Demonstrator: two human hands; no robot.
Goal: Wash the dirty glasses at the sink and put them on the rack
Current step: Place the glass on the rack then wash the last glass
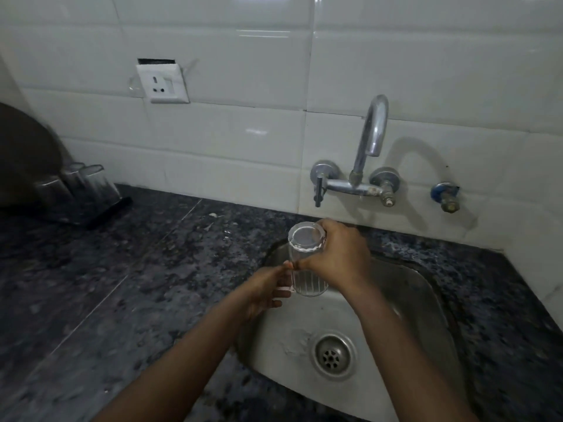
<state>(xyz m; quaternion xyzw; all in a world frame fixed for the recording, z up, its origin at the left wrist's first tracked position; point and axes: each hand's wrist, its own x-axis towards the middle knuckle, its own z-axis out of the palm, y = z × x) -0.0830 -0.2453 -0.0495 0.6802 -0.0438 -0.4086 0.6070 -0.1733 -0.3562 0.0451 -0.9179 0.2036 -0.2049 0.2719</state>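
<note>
Far left on the dark speckled stone counter, upturned clear glasses sit blurred on a black rack. Over the steel sink, the left hand pinches the rim of a clear ribbed tumbler held inverted, while the right hand wraps its body. Wet glass is probably slippery and breakable; gripping round the ribs seems safest.
</note>
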